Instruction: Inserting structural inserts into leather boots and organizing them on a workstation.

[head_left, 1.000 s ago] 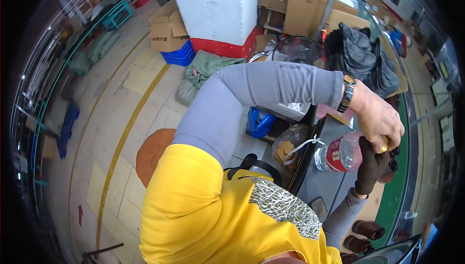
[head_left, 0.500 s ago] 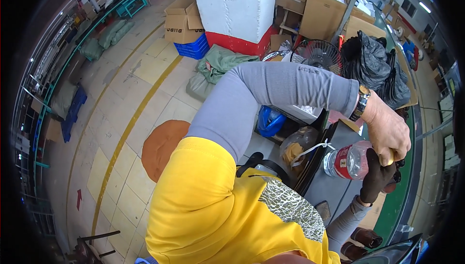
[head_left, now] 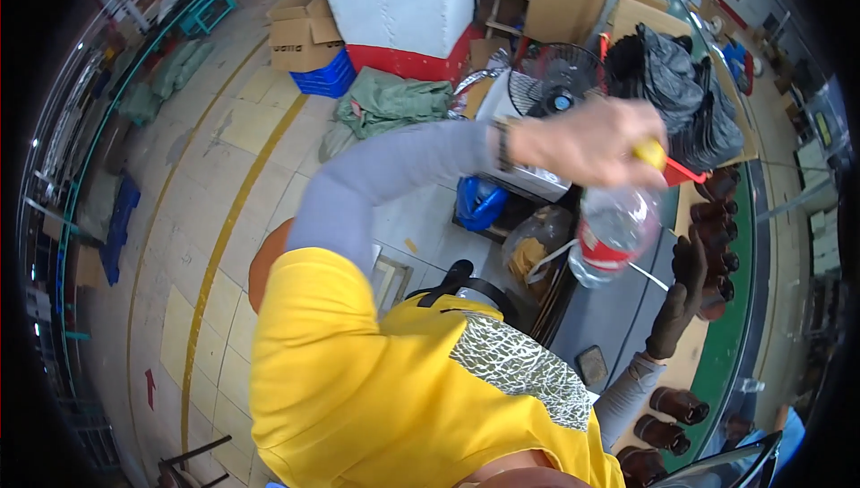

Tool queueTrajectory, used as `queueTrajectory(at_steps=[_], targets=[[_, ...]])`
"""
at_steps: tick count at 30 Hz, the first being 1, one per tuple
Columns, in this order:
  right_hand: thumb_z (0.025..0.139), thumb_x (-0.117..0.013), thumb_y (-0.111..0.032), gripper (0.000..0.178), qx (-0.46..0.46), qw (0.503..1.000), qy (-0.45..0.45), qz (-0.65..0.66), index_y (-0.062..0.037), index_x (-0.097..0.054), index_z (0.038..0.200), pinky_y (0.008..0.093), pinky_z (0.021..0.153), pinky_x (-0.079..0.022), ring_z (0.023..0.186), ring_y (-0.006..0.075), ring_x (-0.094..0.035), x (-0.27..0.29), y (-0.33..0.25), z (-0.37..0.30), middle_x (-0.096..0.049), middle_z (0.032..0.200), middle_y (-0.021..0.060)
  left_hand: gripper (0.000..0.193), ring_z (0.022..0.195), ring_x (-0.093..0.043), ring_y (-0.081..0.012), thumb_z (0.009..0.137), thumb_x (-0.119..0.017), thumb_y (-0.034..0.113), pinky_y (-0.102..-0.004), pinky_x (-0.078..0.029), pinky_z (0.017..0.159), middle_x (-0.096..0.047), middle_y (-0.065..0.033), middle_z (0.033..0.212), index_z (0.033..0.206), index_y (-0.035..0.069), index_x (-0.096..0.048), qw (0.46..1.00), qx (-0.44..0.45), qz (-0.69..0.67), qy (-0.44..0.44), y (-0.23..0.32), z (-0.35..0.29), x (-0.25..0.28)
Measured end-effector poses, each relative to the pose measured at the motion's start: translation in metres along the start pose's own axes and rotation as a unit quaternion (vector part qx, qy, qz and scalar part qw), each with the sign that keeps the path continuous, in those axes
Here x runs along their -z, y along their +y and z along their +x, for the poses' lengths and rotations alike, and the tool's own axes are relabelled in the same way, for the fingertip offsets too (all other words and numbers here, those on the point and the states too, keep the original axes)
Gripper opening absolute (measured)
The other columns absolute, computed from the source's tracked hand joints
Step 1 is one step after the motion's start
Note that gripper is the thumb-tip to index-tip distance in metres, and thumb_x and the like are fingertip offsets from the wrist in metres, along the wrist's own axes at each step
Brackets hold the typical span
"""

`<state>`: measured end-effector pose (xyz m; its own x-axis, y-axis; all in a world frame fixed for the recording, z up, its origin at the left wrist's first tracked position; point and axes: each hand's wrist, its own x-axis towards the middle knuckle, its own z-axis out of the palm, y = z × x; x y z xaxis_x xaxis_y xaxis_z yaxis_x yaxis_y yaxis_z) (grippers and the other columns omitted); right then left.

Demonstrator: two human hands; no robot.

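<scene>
My left hand [head_left: 605,143], bare with a watch at the wrist and smeared by motion, is closed at the top end of a clear plastic bottle [head_left: 618,219] with a red label. A small yellow thing [head_left: 649,155] shows at its fingertips; whether it is the bottle's cap I cannot tell. The bottle tilts above a grey tabletop [head_left: 587,322]. To the right of the bottle and apart from it, my right hand [head_left: 679,295] in a dark brown glove is open, fingers stretched out, over the table's right side. A dark, flat block [head_left: 591,365] lies on the table near my right forearm.
Brown leather shoes [head_left: 678,405] stand in a row along a green conveyor belt [head_left: 730,336] at right. Beyond the table are a fan [head_left: 560,85], a pile of black items [head_left: 685,85], a blue plastic bag [head_left: 481,204] and a white-and-red pillar [head_left: 399,4]. Cartons stand farther back.
My left hand has moved left and away from my body with the bottle, which has lifted and turned more upright. My gloved right hand has come off the bottle and opened.
</scene>
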<state>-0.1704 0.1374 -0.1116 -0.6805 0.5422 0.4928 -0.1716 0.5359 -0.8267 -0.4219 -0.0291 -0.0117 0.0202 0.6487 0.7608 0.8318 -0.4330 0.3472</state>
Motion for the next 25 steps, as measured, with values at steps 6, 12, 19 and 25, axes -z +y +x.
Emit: queueTrajectory(at_steps=[6, 12, 19, 25], targets=[[0.092, -0.061, -0.033, 0.053, -0.107, 0.971, 0.081, -0.199, 0.0046, -0.051, 0.128, 0.0374, 0.100, -0.039, 0.116, 0.0286, -0.053, 0.022, 0.085, -0.041, -0.057, 0.124, 0.0194, 0.019, 0.065, -0.050, -0.0042, 0.088, -0.066, 0.023, -0.0217, -0.043, 0.057, -0.053, 0.0042, 0.072, 0.090, 0.005, -0.060, 0.977, 0.210, 0.007, 0.024, -0.006, -0.012, 0.117], [0.084, -0.067, -0.035, 0.048, -0.073, 0.903, 0.037, -0.421, 0.0027, -0.059, 0.112, 0.0448, 0.091, -0.042, 0.103, 0.0383, -0.054, -0.007, 0.110, -0.060, -0.059, 0.110, 0.0211, 0.021, 0.064, -0.050, -0.0051, 0.087, -0.067, 0.030, -0.0222, -0.043, 0.055, -0.054, -0.0001, 0.071, 0.090, 0.009, -0.062, 0.921, 0.235, 0.306, 0.050, -0.088, -0.034, 0.210], [0.081, -0.068, -0.039, 0.052, -0.083, 0.875, 0.014, -0.477, 0.0028, -0.060, 0.111, 0.0459, 0.094, -0.040, 0.109, 0.0389, -0.051, -0.011, 0.109, -0.057, -0.057, 0.113, 0.0206, 0.029, 0.070, -0.059, -0.0355, 0.080, -0.068, 0.024, -0.0407, -0.045, 0.061, -0.056, -0.0204, 0.074, 0.083, -0.001, -0.055, 0.889, 0.158, 0.388, 0.185, -0.180, -0.017, 0.236], [0.083, -0.067, -0.040, 0.052, -0.109, 0.883, 0.016, -0.456, 0.0017, -0.059, 0.113, 0.0457, 0.095, -0.040, 0.109, 0.0379, -0.051, -0.015, 0.111, -0.053, -0.056, 0.118, 0.0188, 0.027, 0.073, -0.058, -0.0396, 0.078, -0.070, 0.021, -0.0439, -0.047, 0.065, -0.058, -0.0234, 0.078, 0.086, 0.000, -0.055, 0.893, 0.177, 0.346, 0.226, -0.304, -0.023, 0.214]])
